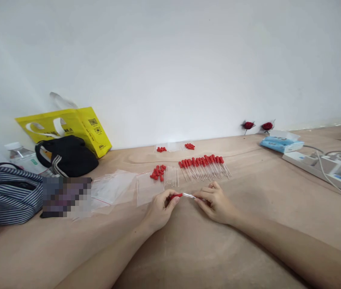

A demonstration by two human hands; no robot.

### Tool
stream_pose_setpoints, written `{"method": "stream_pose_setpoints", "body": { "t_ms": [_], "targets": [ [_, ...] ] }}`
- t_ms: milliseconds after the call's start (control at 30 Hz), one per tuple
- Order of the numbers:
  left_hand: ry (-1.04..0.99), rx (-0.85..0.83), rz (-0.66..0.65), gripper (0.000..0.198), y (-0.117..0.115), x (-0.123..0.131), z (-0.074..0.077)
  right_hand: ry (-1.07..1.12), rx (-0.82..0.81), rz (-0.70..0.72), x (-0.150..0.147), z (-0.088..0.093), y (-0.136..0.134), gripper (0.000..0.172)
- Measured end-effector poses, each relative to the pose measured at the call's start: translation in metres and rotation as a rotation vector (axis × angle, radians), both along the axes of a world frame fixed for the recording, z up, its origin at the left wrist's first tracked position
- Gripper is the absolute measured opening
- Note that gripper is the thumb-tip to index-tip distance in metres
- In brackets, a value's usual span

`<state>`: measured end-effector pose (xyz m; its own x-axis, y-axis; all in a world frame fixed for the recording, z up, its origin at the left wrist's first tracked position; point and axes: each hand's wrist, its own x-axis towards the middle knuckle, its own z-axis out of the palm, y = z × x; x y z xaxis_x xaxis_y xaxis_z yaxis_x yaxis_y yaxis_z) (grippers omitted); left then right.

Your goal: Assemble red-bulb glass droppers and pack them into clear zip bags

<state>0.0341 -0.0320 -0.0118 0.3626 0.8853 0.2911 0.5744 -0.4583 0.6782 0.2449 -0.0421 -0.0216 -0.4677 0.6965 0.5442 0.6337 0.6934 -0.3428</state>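
Red dropper bulb (175,196) + clear dropper tube (188,195): end to end btwn the two hands, approx ctr of view, nearer the person than the sorted parts. Can't tell if tube is seated in bulb or only touching its mouth.

L hand (160,206): thumb + index pinching the bulb. R hand (215,202): thumb + fingers pinching the tube's other end, wrist toward bottom R.

Just beyond hands, on worktop (242,253): row of assembled droppers (205,161), red ends away from person, tubes slanting toward them. Immed. L of it, row of bare clear tubes (172,175), side by side. L of those, small pile of loose red bulbs (157,172), next to/partly over a clear zip bag (148,190) w/ red line. More clear bags (114,186) fanned out further L, overlapping.

Back by the wall (170,64): 2 more red clusters, L one (161,149) and R one (190,146), w/ clear plastic btwn.

Far L: yellow tote (87,126) at the wall, black fabric item (74,156) in front of it, clear bottle (24,156) w/ white cap, striped bag (10,194) nearest.

Far R: 2 dark red roses (248,125) at the wall, blue tissue pack (281,143), then white power strip (311,172) w/ plugs + cables.
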Motion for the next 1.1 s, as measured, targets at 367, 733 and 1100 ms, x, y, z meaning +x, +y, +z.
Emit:
{"method": "stream_pose_setpoints", "body": {
  "t_ms": [367,733,1100],
  "targets": [
    [-0.052,-0.104,-0.031,0.024,0.003,-0.002,-0.005,0.0,0.006,0.045,-0.004,-0.007,-0.002,0.019],
    [-0.057,-0.081,-0.039,0.019,0.0,-0.002,-0.005,-0.073,0.036,0.066,-0.005,0.001,-0.005,0.022],
    [0.183,0.206,-0.149,0.017,-0.012,0.003,0.009,-0.094,0.092,0.043,-0.007,0.003,-0.006,0.023]
  ]
}}
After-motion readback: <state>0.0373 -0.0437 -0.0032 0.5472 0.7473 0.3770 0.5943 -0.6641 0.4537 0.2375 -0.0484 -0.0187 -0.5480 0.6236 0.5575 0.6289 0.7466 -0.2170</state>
